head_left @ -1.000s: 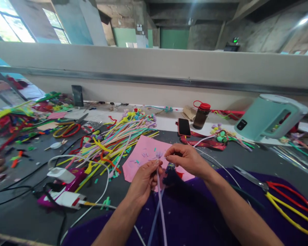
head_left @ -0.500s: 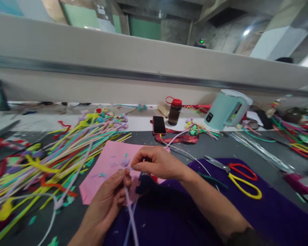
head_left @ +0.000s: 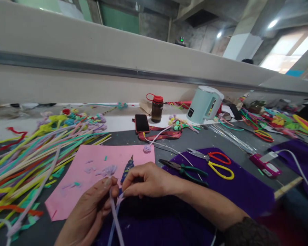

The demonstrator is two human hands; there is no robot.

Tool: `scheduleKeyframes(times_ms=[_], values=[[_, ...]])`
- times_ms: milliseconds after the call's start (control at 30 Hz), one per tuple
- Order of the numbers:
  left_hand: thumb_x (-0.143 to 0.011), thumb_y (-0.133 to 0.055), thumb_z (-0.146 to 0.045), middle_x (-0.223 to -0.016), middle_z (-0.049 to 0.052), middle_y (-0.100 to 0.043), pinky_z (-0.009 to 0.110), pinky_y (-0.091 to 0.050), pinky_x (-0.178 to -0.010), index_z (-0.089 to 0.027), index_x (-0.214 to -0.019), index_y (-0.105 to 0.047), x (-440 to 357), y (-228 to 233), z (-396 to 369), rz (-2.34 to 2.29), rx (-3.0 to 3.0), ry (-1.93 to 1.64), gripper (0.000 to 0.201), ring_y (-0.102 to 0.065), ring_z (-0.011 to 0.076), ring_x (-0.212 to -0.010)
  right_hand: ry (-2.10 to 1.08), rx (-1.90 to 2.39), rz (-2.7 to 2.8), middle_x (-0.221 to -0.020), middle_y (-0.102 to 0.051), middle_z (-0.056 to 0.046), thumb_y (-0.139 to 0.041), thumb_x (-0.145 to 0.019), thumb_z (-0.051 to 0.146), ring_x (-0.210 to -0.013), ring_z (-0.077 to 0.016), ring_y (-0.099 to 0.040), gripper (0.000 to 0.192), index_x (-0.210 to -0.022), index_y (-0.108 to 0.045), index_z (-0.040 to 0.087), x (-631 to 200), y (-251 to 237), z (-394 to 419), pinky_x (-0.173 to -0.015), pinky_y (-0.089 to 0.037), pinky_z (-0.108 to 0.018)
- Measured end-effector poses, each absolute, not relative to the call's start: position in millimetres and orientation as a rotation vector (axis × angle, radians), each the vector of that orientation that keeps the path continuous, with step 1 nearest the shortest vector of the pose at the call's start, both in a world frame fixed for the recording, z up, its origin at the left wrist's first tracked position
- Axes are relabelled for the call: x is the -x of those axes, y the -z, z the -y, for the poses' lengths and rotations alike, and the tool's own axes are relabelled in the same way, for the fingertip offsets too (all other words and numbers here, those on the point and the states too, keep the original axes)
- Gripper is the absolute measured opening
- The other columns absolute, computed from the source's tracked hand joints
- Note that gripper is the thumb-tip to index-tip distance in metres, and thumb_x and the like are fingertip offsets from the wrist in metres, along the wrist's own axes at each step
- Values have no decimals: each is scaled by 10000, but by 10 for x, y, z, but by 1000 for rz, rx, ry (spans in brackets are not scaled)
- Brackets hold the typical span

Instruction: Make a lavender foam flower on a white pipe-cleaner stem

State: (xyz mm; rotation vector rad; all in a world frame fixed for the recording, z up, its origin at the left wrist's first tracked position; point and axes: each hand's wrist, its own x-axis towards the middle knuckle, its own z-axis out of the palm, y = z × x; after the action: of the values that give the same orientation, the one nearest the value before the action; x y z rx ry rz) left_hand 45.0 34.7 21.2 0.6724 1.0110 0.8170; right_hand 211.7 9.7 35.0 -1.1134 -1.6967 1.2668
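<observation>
A lilac stem [head_left: 115, 213] topped by a fluffy lilac flower head [head_left: 109, 170] is upright in front of the person, over the near part of a pink sheet [head_left: 92, 153]. The left hand [head_left: 93, 206] is closed in a thumb-and-finger pinch just under the head, the remaining fingers curled in, with the stem's free length trailing below. The right hand [head_left: 150, 179] sits just beside it, thumb and index brought together at the tips on what looks like a small pale lilac piece [head_left: 121, 197], partly hidden; its other fingers fold loosely.

The step in hand appears to be adding small parts around the base of the head. The next move calls for the left pinch to hold the stem steady and turn it as needed, while the right brings its piece in precisely. The right forearm slants in from the lower right, wrist low; the left rises from below, palm turned inward.

A blue glue gun [head_left: 127, 169] points nozzle-up right behind the right fingertips, so a careless reach might touch it. Farther out, pliers [head_left: 191, 172] and scissors [head_left: 213, 163] rest on purple cloth [head_left: 241, 194], and a bundle of fuzzy stems [head_left: 53, 153] lies left on the dark surface [head_left: 124, 138].
</observation>
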Motion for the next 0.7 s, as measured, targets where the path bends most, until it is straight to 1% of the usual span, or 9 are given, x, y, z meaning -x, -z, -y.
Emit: scheduleKeyframes(times_ms=[67,167,267,333,400,500,600,700], values=[[-608,-706,-305,-522,-43,-529,117,-255,-321,-147,-707,-601,-447,-165,-340,-953,-678,-796,214,-329,15,-364,-1353,1100,1535,-657,-555,39,-606,-726,245,-467,-43,-474,113,-789,-596,151,-2124,-313,-102,-443,-383,-149],[-652,-681,-302,-534,-28,-548,115,-219,-325,-134,-737,-605,-434,-101,-315,-906,-701,-792,203,-345,13,-366,-1319,1102,1454,-588,-517,56,-574,-731,195,-421,-32,-451,53,-721,-571,143,-2105,-313,-124,-406,-340,-138],[-679,-660,-313,-548,-10,-559,126,-190,-325,-115,-718,-611,-425,-65,-295,-884,-741,-800,207,-333,11,-364,-1272,1147,1471,-562,-498,64,-542,-744,166,-413,-34,-448,39,-711,-552,146,-2085,-306,-142,-403,-332,-140],[-695,-643,-324,-570,-1,-573,136,-183,-326,-116,-741,-623,-422,-47,-288,-868,-771,-805,213,-318,8,-357,-1265,1169,1484,-577,-503,60,-537,-750,177,-416,-38,-455,43,-720,-546,148,-2077,-286,-149,-402,-338,-146],[-706,-631,-338,-574,5,-573,141,-179,-331,-114,-717,-624,-420,-27,-282,-864,-790,-799,224,-316,7,-360,-1263,1184,1488,-603,-511,52,-534,-755,194,-426,-43,-464,54,-728,-545,148,-2068,-268,-148,-409,-353,-154],[-722,-614,-354,-507,-16,-519,141,-169,-337,-107,-660,-619,-424,-2,-273,-890,-814,-764,254,-302,3,-359,-1244,1206,1497,-615,-514,45,-528,-761,206,-433,-48,-465,68,-732,-546,147,-2050,-259,-133,-418,-366,-162],[-730,-606,-359,-456,-33,-473,140,-172,-342,-109,-645,-618,-440,4,-263,-915,-841,-762,264,-300,6,-360,-1177,1248,1543,-615,-522,40,-526,-764,206,-451,-54,-466,69,-737,-552,148,-2027,-261,-110,-428,-366,-163],[-728,-613,-345,-518,-13,-540,140,-186,-349,-115,-652,-615,-457,-6,-249,-909,-868,-814,242,-311,6,-375,-1035,1309,1608,-625,-542,31,-520,-766,185,-484,-59,-472,65,-731,-562,149,-2006,-262,-79,-450,-367,-161]])
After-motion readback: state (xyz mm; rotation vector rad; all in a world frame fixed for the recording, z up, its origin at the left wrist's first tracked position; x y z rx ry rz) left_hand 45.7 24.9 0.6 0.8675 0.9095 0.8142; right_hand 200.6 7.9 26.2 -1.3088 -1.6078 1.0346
